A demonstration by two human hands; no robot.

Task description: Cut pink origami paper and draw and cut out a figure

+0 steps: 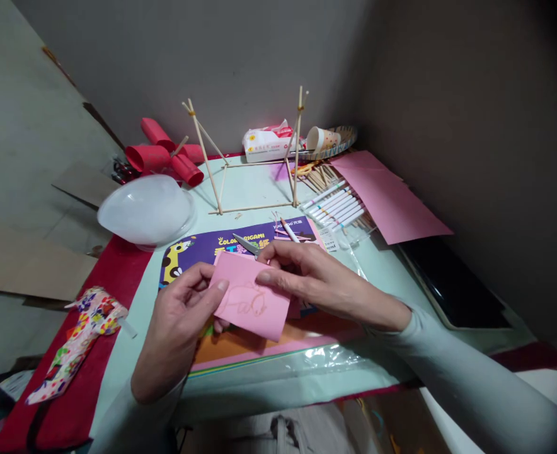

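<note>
A small pink paper [247, 318] with a figure drawn on it in orange-brown lines is held up between both hands. My left hand [177, 321] pinches its left edge, thumb on the front. My right hand [311, 277] grips its upper right part, with the thumb across the front. Behind the paper, a pointed scissor blade [245, 244] shows near the right fingers; the rest of it is hidden, so I cannot tell whether the hand touches it. Below lies a purple origami paper pack [198, 249] in clear plastic, with a white marker [289, 230] on it.
A stick frame [259, 207] stands behind the pack. Markers [338, 208], pink sheets [387, 195] and a dark tablet-like slab [453, 284] lie right. Left are a translucent plastic bowl-like piece [146, 211], red paper rolls [149, 157] and a patterned wrapped item [77, 337]. A tissue pack [266, 145] stands behind.
</note>
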